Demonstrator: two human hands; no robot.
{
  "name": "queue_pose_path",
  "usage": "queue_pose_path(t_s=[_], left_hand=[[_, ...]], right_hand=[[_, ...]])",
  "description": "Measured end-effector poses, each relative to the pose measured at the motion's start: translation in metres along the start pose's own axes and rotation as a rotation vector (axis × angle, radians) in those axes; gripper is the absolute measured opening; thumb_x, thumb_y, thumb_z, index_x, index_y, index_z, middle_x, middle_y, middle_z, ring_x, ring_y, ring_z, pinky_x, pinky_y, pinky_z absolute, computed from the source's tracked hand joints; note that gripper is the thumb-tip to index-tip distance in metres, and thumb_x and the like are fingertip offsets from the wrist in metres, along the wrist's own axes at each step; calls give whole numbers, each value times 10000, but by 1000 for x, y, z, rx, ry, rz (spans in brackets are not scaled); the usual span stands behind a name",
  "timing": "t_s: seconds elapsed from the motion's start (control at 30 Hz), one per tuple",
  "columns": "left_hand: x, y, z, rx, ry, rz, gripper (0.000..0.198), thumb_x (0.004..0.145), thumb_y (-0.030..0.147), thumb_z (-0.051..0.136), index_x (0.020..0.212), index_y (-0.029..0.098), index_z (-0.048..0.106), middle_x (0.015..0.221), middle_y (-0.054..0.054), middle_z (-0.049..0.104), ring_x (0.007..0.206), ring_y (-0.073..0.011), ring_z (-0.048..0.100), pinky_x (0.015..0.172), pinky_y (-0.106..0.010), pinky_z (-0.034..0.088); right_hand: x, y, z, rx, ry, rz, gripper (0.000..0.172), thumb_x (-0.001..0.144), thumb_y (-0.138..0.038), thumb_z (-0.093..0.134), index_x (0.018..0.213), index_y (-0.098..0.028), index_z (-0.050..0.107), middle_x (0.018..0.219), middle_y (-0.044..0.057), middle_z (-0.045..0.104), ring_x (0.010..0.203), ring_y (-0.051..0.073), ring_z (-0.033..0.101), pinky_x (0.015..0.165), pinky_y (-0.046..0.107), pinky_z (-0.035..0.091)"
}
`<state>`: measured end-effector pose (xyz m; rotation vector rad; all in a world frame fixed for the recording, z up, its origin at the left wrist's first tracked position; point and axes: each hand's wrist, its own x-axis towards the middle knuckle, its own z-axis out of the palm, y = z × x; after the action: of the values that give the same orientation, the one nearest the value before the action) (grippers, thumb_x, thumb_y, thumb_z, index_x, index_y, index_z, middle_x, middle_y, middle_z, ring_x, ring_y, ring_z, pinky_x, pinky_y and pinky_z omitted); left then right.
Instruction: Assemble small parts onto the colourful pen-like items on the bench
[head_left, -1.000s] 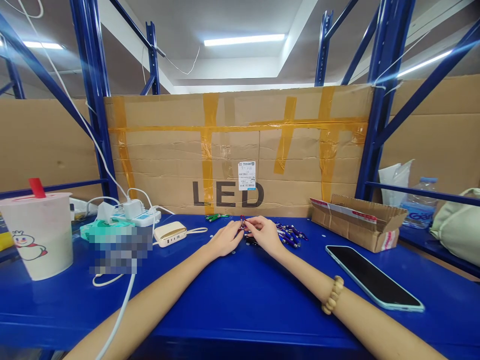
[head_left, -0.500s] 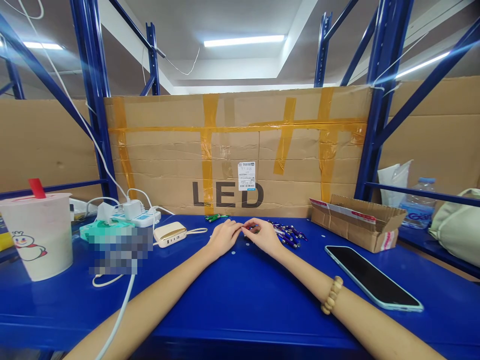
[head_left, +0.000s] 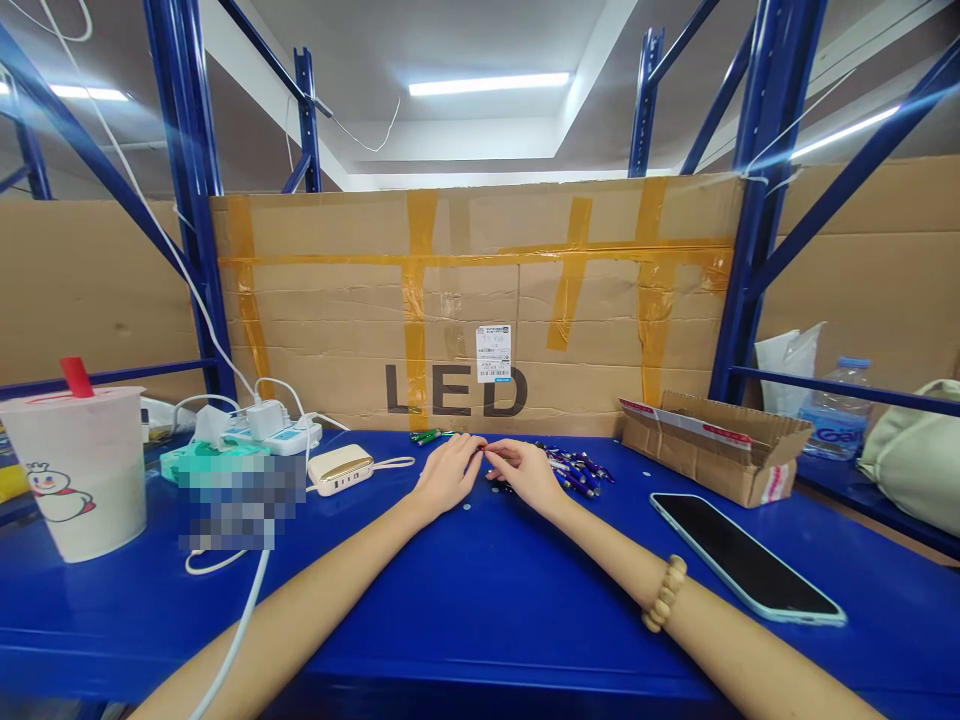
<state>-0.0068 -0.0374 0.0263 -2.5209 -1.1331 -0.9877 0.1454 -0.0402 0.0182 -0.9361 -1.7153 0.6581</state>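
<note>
My left hand (head_left: 448, 472) and my right hand (head_left: 526, 472) meet at the back middle of the blue table (head_left: 480, 590), fingertips pinched together on a small dark and red object (head_left: 486, 454) too tiny to name. Just right of my right hand lies a heap of several small blue pen-like pieces (head_left: 577, 469). A few green ones (head_left: 429, 436) lie behind my left hand, near the cardboard wall. A bead bracelet sits on my right wrist.
A phone (head_left: 746, 558) lies face up at the right, with an open cardboard box (head_left: 712, 438) behind it. A gold power bank (head_left: 341, 468), a power strip (head_left: 274, 428) with cables and a lidded drink cup (head_left: 79, 470) stand at the left. A bottle and bag sit far right.
My hands have lowered slightly toward the table and closed in on each other. The red part, raised between my fingers a second ago, is now mostly hidden by them.
</note>
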Motion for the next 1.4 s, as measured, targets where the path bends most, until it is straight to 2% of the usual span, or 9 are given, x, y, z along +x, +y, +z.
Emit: queue_pose_path(t_s=[0.17,0.27,0.47,0.6,0.83,1.03,1.13,1.23,1.4], left_hand=[[-2,-1,-2,-61,-21,-7,189,794,235,385,947,219,495,937,-23,561,893,-167,499,797,-296,401],[-3,-1,-2,-96,-46,-14,198,829,272,330,934,219,490,912,-20,560,860,-159,507,767,-287,402],[-2,-2,-1,-182,-77,-193,260,861,404,263,883,238,463,764,25,554,660,-126,515,613,-238,382],[-1,-4,0,-198,-57,-284,274,854,433,274,820,231,456,628,54,515,571,-112,480,526,-213,321],[1,-8,4,-154,-86,-206,360,867,394,248,659,193,462,633,33,526,605,-112,478,532,-206,292],[2,-9,5,-144,-61,-215,335,877,371,238,707,207,475,671,29,547,642,-121,515,546,-208,316],[1,-8,4,-136,-47,-173,297,878,359,254,753,213,480,717,23,572,684,-129,539,591,-213,346],[0,-6,4,-125,-66,-145,282,882,358,250,794,221,480,736,20,585,711,-136,557,616,-218,361],[0,-7,5,-73,-93,-159,291,888,372,239,824,226,482,696,23,587,685,-145,565,599,-226,358]], right_hand=[[0,2,1,-6,-51,-7,201,677,-329,590,769,-151,595,716,34,650,557,138,615,527,248,499],[-1,0,1,-135,-67,-55,154,681,-291,579,743,-151,597,700,26,639,561,130,597,523,236,472],[-3,0,-1,-325,-40,-203,134,732,-277,523,792,-174,585,791,26,621,614,115,574,587,239,443],[-4,0,0,-301,-131,-198,122,766,-281,483,801,-180,542,707,-6,598,534,94,539,536,218,420],[-5,-3,-3,-431,-140,-226,170,757,-347,516,802,-185,543,683,-23,571,485,76,455,502,209,373],[-4,-1,-4,-490,-98,-203,317,775,-357,504,1050,-199,498,727,-11,563,505,87,464,512,216,372],[-2,0,-4,-566,-106,-264,232,818,-329,444,955,-184,562,716,12,564,575,112,477,556,230,370],[-2,2,-6,-579,-161,-292,232,839,-322,406,795,-172,579,638,4,547,568,116,464,541,225,353],[-3,0,-7,-515,-234,-222,212,844,-301,397,816,-169,559,632,-3,581,525,101,482,525,208,353]])
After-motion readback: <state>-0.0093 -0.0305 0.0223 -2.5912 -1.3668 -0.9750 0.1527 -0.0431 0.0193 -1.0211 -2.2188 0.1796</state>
